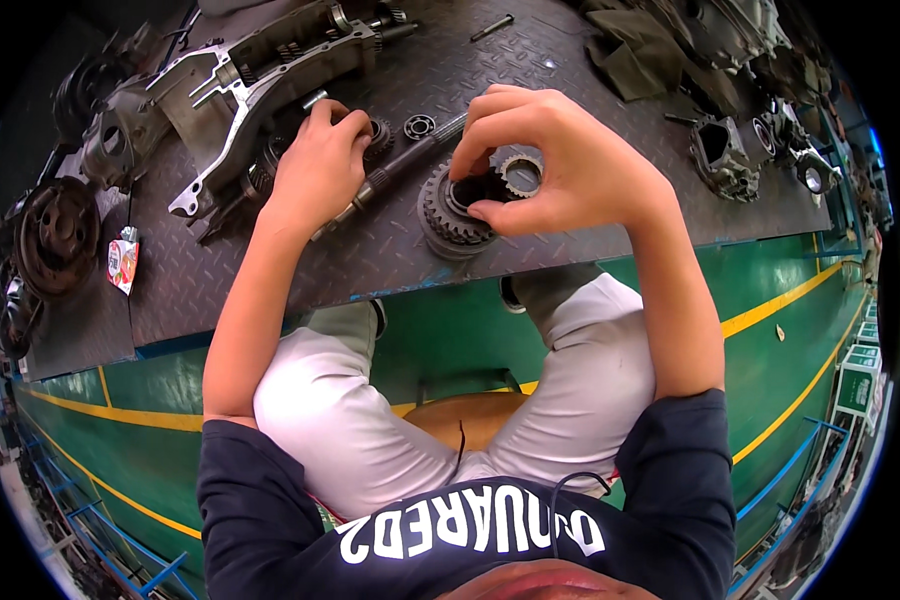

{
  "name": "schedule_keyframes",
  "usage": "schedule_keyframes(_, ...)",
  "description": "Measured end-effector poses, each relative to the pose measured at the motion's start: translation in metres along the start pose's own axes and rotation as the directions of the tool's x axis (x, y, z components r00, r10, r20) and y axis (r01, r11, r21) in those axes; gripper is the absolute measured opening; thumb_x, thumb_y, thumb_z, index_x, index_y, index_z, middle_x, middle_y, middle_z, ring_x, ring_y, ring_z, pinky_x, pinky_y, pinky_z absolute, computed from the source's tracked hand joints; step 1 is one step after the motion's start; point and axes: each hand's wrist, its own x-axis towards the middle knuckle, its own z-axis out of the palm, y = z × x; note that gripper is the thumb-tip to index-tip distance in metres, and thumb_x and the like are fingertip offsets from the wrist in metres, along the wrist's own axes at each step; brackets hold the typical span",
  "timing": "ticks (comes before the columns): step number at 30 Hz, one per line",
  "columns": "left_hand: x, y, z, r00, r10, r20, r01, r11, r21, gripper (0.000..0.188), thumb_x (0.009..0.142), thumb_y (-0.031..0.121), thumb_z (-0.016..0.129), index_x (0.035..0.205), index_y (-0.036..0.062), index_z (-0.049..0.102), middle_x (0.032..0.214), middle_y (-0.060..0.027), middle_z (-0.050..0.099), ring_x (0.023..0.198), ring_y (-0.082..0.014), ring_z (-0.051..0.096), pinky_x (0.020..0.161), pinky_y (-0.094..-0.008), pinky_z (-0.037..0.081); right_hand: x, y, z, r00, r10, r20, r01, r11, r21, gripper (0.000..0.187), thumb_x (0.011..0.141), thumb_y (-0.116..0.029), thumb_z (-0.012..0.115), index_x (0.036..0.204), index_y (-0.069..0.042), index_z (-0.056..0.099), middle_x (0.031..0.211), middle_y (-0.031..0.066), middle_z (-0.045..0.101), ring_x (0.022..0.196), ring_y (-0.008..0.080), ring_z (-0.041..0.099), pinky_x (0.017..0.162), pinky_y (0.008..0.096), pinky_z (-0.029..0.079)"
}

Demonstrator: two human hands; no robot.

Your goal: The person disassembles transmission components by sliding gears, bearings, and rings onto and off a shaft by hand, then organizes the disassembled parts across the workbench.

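While seated on a brown stool at the tread-patterned metal counter, have the right hand arched in a wide C over the gear stack, near the front edge. See thumb and index finger bent toward each other, tips at the upper rim of the stack; cannot tell about any firm pinch. Find a pale toothed ring framed in the curve of that hand. Across from it, have the left hand half curled, back upward, near a small gear and a short metal sleeve; cannot tell about anything under the fingers. Between the hands, notice a long splined shaft lying slantwise, with a ball bearing just beyond. Farther left, make out an open gearbox housing, then a rusty round drum and a small printed packet. Over to the right, spot a crumpled dark cloth and a cast metal housing. Toward the far side, see a single bolt lying apart.
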Motion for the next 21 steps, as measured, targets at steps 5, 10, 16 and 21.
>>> schedule_keyframes(5, 0.0, 0.0008, -0.0004, 1.0, 0.003, -0.005, -0.003, 1.0, -0.01, 0.016, 0.104, 0.015, 0.063, 0.113, 0.0048, 0.071, 0.128, -0.0168, 0.061, 0.112, -0.0396, 0.066, 0.095, -0.0451, 0.054, -0.0012, -0.0027, -0.0013, 1.0, 0.03, -0.005, -0.03, 0.999, 0.028, 0.023, 0.073, -0.012, 0.08, 0.092, 0.0, 0.076, 0.088, 0.0111, 0.072, 0.088, 0.027, 0.07, 0.082, 0.0378, 0.058)
schedule_keyframes(10, -0.0001, -0.001, 0.0002, 1.0, 0.001, -0.002, -0.001, 1.0, -0.007, 0.014, 0.103, 0.015, 0.063, 0.113, 0.0082, 0.071, 0.125, -0.0148, 0.062, 0.116, -0.0377, 0.064, 0.095, -0.0483, 0.056, -0.003, -0.0007, -0.0026, 1.0, 0.017, -0.013, -0.017, 1.0, 0.018, 0.021, 0.073, -0.011, 0.08, 0.091, 0.0, 0.076, 0.087, 0.0115, 0.072, 0.087, 0.0268, 0.07, 0.082, 0.0381, 0.059)
schedule_keyframes(16, -0.0004, 0.0012, -0.0014, 1.0, 0.0, -0.006, 0.0, 1.0, -0.018, 0.016, 0.104, 0.015, 0.063, 0.113, 0.0053, 0.071, 0.129, -0.016, 0.062, 0.111, -0.0395, 0.066, 0.095, -0.0453, 0.054, -0.0043, 0.0013, -0.001, 1.0, -0.002, -0.002, 0.002, 1.0, 0.021, 0.019, 0.074, -0.01, 0.079, 0.09, 0.0, 0.076, 0.087, 0.0121, 0.072, 0.087, 0.027, 0.071, 0.081, 0.0382, 0.059)
schedule_keyframes(21, -0.0004, 0.0009, -0.0016, 1.0, 0.002, -0.006, -0.002, 1.0, -0.016, 0.016, 0.103, 0.015, 0.064, 0.113, 0.0054, 0.071, 0.13, -0.0151, 0.062, 0.112, -0.039, 0.066, 0.095, -0.0452, 0.054, -0.0038, -0.0024, -0.0038, 0.999, 0.049, -0.015, -0.049, 0.998, 0.029, 0.02, 0.075, -0.008, 0.078, 0.093, 0.0, 0.077, 0.088, 0.0131, 0.072, 0.086, 0.0274, 0.072, 0.081, 0.0383, 0.059)
